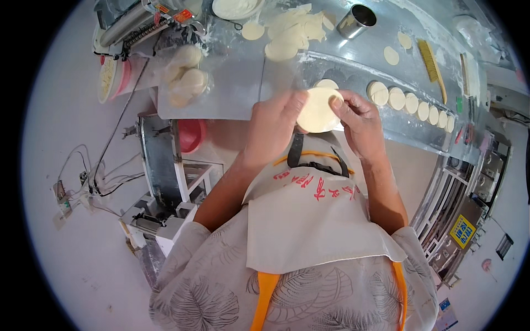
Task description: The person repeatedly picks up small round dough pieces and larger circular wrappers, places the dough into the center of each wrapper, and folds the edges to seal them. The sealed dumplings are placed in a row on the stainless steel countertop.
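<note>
Between my hands, just past the table's front edge, I hold a thin, pale round dough wrapper (318,113). My left hand (273,124) pinches its left rim, thumb on top and the other fingers mostly hidden. My right hand (361,118) grips the right rim, its thumb lying on the face of the dough. Another dough round (326,84) shows partly behind the held one. To the right, a row of several wrapper stacks (396,98) stands along the near part of the metal table (234,83).
Dough lumps (190,83) lie under clear plastic at left. Loose dough sheets (295,30), a flour bowl (237,7), a steel cup (358,21) and a yellow brush (432,63) are farther back. A rolling machine (132,25) stands far left, a pink tub (191,135) below.
</note>
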The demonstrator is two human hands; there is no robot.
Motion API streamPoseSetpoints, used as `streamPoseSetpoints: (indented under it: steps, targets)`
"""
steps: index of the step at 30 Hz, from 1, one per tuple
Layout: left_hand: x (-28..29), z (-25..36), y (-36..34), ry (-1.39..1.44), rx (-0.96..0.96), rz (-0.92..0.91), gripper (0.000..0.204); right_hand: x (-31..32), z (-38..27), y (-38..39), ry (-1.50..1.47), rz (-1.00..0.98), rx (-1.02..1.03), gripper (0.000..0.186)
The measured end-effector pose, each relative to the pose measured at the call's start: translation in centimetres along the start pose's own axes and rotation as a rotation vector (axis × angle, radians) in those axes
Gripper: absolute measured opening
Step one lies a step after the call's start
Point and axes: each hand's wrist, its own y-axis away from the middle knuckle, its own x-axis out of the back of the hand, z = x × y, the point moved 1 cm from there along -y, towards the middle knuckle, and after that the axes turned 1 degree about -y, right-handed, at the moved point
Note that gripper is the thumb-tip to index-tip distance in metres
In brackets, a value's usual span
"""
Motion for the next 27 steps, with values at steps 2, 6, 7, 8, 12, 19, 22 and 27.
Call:
streamPoseSetpoints:
  steps: [2, 6, 7, 8, 12, 19, 22, 27]
  targets:
    - [0.2, -0.2, 0.1, 0.243, 0.090, -0.025, 0.029, -1.3, -0.3, -0.1, -0.110, 0.074, -0.042, 0.033]
    - [0.4, 0.9, 1.1, 0.128, -0.013, -0.064, 0.029, -1.5, 0.7, -0.2, -0.188, 0.090, -0.025, 0.034]
    - [0.4, 1.0, 1.7, -0.030, -0.110, -0.040, 0.029, -1.7, 0.7, -0.1, -0.207, 0.090, -0.014, 0.033]
    - [0.4, 1.0, 2.0, -0.133, -0.177, 0.010, 0.028, -1.9, 0.8, 0.1, -0.225, 0.089, -0.004, 0.033]
    - [0.7, 1.6, 2.4, -0.438, -0.414, 0.175, 0.028, -2.1, 1.5, 0.4, -0.261, 0.007, 0.162, 0.031]
    - [0.9, 2.4, 2.6, -0.305, -0.436, 0.094, 0.034, -3.0, 2.3, -0.2, -0.544, -0.140, 0.154, 0.032]
    - [0.3, 2.6, 2.1, -0.261, -0.482, 0.060, 0.030, -3.8, 2.9, -0.7, -0.691, -0.204, 0.129, 0.032]
    - [0.7, 2.8, 2.0, -0.139, -0.276, -0.002, 0.021, -3.7, 2.9, -1.0, -0.729, -0.249, 0.127, 0.032]
